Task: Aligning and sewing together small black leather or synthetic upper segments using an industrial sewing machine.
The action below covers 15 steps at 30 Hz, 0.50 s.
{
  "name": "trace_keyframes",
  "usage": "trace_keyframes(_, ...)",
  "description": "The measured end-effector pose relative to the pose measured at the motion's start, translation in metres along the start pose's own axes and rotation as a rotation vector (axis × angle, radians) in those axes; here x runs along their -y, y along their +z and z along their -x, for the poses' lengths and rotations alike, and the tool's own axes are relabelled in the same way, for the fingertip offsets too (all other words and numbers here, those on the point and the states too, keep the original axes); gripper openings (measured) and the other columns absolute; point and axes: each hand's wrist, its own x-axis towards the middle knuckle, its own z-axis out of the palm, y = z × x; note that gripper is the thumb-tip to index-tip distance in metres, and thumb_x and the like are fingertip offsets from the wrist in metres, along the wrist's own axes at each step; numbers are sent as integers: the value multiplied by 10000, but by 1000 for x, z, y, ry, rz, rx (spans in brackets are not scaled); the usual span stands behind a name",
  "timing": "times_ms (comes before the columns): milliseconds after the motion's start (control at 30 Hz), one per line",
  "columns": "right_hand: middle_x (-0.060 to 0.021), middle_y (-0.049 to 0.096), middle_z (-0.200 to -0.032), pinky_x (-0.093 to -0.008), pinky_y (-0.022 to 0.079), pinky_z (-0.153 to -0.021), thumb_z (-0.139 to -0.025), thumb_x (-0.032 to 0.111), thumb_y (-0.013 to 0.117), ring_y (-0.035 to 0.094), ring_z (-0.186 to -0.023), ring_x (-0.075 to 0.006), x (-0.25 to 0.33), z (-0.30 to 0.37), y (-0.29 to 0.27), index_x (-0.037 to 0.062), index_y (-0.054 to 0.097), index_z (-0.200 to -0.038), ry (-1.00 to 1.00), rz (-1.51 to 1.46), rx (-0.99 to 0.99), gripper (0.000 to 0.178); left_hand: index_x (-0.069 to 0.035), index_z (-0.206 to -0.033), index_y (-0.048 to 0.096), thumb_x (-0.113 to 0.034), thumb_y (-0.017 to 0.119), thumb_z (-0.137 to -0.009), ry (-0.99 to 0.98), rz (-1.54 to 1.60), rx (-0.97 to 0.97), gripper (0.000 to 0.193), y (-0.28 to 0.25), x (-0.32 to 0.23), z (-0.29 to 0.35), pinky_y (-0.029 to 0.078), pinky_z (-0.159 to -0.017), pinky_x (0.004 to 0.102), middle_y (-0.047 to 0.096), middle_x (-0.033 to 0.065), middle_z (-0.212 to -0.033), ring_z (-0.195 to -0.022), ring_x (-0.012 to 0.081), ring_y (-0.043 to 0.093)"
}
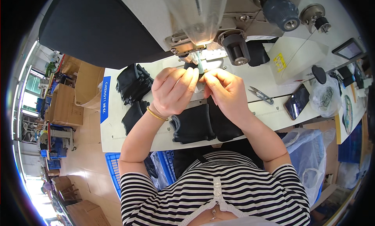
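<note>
I have my left hand [174, 89] and right hand [228, 94] side by side before the sewing machine [258, 29]. On the table [113, 128], two fabric stacks [134, 83] lie to their left, one behind the other, and a third stack [193, 123] lies nearer me. Right of my right hand I see scissors [261, 95], then a phone [297, 102], then a bag [326, 95]. A crate [114, 171] sits below, at left

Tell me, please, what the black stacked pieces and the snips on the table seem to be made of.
Black stacked pieces: probably soft fabric, perhaps padded, with a matte surface and thick, layered edges. Snips: likely steel, given their grey metallic sheen.
</note>
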Motion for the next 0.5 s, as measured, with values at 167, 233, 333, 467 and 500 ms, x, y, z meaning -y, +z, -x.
trace_keyframes(167,-19,610,-614,-245,405,-502,-942,150,555,535,-544,-56,1,3,-4,10,670,-866,32,28,9,197,-8,-903,713,-91,664,-617,-18,-59,-2,302,3,3,2,472,-788,330,677,50,-920,-804,180,663)
trace_keyframes(233,-17,613,-617,-241,407,-504,-939,150,558,537,-546,-54,1,3,-5,9,670,-861,27,26,10,196,-17,-905,716,-89,665,-624,-29,-75,-8,295,5,4,2,453,-790,325,676,39,-918,-804,167,662)
trace_keyframes(333,-21,614,-618,-238,405,-503,-937,148,559,537,-544,-53,-1,3,-6,6,670,-858,26,12,7,197,-34,-906,722,-86,668,-642,-44,-88,-21,274,6,4,2,429,-809,322,673,21,-915,-800,148,659)
trace_keyframes(467,-21,614,-611,-236,407,-503,-938,150,559,538,-538,-54,-2,4,-10,8,671,-858,48,43,3,198,-70,-883,726,-56,715,-669,-101,-90,-7,215,10,0,0,398,-840,323,664,-4,-857,-767,131,652)
trace_keyframes(500,-21,614,-610,-235,408,-502,-938,152,559,539,-537,-54,-4,4,-11,8,670,-859,55,71,4,199,-93,-853,728,-27,758,-674,-133,-85,-9,193,11,-1,1,380,-848,320,661,-21,-811,-739,121,649)
